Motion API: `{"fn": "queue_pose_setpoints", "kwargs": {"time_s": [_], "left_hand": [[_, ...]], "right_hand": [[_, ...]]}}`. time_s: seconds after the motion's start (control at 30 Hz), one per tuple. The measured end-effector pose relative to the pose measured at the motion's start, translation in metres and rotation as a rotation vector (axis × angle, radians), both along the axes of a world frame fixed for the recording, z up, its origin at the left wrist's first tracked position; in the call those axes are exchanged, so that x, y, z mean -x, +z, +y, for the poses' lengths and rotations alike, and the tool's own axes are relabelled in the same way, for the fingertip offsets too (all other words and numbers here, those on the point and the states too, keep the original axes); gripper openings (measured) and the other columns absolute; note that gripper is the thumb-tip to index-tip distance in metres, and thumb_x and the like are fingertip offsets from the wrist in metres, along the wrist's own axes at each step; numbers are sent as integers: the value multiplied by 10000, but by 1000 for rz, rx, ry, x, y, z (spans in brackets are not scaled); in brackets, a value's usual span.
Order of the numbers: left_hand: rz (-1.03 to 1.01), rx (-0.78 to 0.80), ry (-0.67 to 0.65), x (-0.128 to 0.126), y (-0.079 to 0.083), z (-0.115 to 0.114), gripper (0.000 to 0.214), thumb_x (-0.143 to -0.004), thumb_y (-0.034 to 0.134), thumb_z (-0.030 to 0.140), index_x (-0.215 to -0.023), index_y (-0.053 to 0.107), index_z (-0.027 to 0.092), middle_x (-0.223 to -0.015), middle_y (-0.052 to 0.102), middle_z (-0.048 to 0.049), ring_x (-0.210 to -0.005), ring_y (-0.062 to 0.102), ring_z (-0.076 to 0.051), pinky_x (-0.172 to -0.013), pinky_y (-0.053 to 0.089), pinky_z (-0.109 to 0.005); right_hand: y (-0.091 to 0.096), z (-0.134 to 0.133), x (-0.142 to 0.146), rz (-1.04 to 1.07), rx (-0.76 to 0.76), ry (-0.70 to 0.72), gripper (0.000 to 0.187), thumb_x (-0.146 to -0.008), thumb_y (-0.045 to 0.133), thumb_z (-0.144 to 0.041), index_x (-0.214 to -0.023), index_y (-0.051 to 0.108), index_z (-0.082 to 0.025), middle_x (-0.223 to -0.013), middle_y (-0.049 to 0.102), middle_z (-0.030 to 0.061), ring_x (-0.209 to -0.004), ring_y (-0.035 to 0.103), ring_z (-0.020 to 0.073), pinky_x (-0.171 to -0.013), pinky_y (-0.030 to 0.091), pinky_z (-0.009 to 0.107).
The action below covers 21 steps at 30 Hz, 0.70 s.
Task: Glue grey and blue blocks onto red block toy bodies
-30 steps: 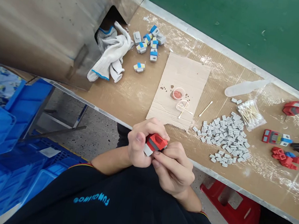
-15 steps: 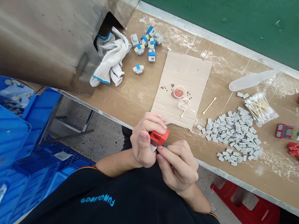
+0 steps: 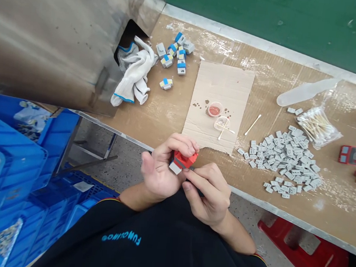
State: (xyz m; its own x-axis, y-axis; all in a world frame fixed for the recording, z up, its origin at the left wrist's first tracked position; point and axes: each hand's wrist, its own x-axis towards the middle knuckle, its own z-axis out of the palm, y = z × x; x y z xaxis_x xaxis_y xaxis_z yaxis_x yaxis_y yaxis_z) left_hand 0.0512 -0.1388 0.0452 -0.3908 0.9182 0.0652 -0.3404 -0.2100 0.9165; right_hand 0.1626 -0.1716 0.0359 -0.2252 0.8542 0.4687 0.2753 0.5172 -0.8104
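My left hand (image 3: 162, 169) holds a small red toy vehicle part (image 3: 184, 160) with a grey band and a pale block at its lower end. Its fingers curl over the top of the part, while the thumb stands away to the left. Against the right side of the part, my right hand (image 3: 210, 195) is closed in a pinch. A bit of dark grey shows at those fingertips, too small and covered to name. Both hands are in front of the table's near edge, just below a cardboard sheet (image 3: 223, 83).
On the sheet sit a cup of reddish liquid (image 3: 214, 109) and another cup (image 3: 222, 123) with cotton swabs. Rightward lie a pile of grey pieces (image 3: 289, 157), a swab bag (image 3: 319, 127) and red toys (image 3: 355, 155). White gloves (image 3: 136, 75) and blue-grey parts (image 3: 173, 51) lie left.
The red part has turned in my left hand, so its pale block shows more. My left thumb has lifted off it to the left. My right fingertips stay at its side.
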Motion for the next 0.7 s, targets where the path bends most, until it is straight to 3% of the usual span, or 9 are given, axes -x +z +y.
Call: {"fn": "queue_pose_setpoints", "kwargs": {"time_s": [0.13,0.23,0.43,0.7], "left_hand": [[-45,112,38,-2,-1,2,684,-1026,411,728,-653,635,200,-673,581,-26,-598,626,-158,-606,555,-318],[-4,108,67,-5,-4,3,586,-1017,519,657,-669,634,200,-678,587,-17,-590,618,-147,-579,541,-298],[-61,88,84,-6,-1,7,629,-1074,449,609,-608,588,209,-610,545,-12,-558,591,-145,-571,535,-307],[-93,73,60,-4,1,6,593,-1074,478,564,-626,634,210,-634,548,-13,-586,597,-140,-599,532,-311]], "right_hand": [[-2,-1,2,-2,2,13,331,-988,616,-150,-1302,704,-201,-908,773,57,-760,676,190,-648,563,352],[-2,-1,2,-14,10,7,370,-974,620,-140,-1330,700,-203,-915,774,56,-762,675,194,-653,561,354],[1,-2,4,-45,-6,7,310,-1003,603,-184,-1297,700,-189,-901,761,63,-759,665,196,-648,554,356],[5,-2,4,-50,-6,37,275,-1039,568,-226,-1278,681,-149,-946,756,89,-797,659,203,-672,562,364]]}}
